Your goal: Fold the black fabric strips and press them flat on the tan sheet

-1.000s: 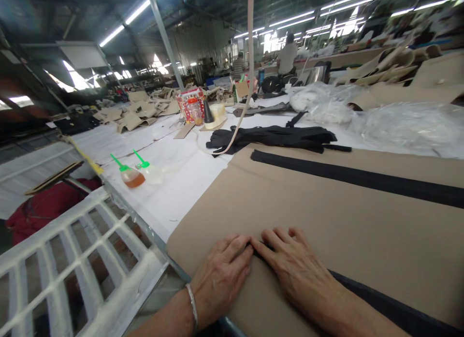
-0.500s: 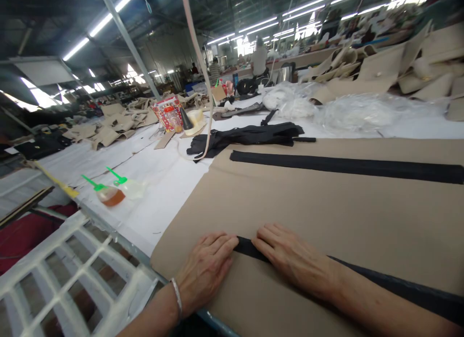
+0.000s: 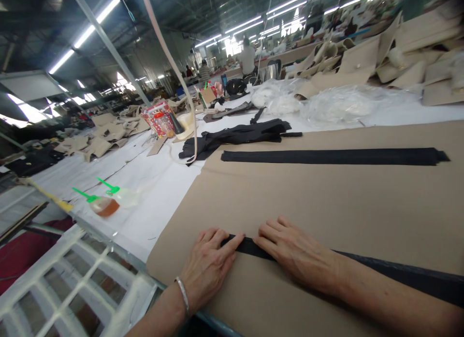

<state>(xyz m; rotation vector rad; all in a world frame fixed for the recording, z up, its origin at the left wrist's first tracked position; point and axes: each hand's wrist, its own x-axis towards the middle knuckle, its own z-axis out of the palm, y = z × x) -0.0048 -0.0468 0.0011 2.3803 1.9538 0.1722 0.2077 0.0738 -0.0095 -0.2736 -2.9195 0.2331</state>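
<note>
A long black fabric strip (image 3: 398,277) lies along the near side of a brown sheet (image 3: 326,192). My left hand (image 3: 213,259), wearing a silver bangle, grips the strip's left end, its index finger reaching along the top. A short way to the right, my right hand (image 3: 290,242) has its bent fingers closed on the same strip, with the forearm passing over part of it. The fingertips' undersides are hidden. Farther off on the sheet is a stack of flat black strips (image 3: 326,156), and past the sheet's upper left corner sits a loose black bundle (image 3: 239,134).
Two squeeze bottles with green nozzles, one holding amber liquid (image 3: 105,207) and one clear (image 3: 125,196), lie on the white table covering (image 3: 159,201). A pale hose (image 3: 179,71) hangs down. Clear plastic bags (image 3: 340,105) and beige pieces (image 3: 362,61) are heaped behind. A white rack (image 3: 68,288) stands left.
My left index finger has stretched out along the strip toward my right hand. The right hand stays on the strip. The camera view has turned slightly, bringing the far strips' right end into sight.
</note>
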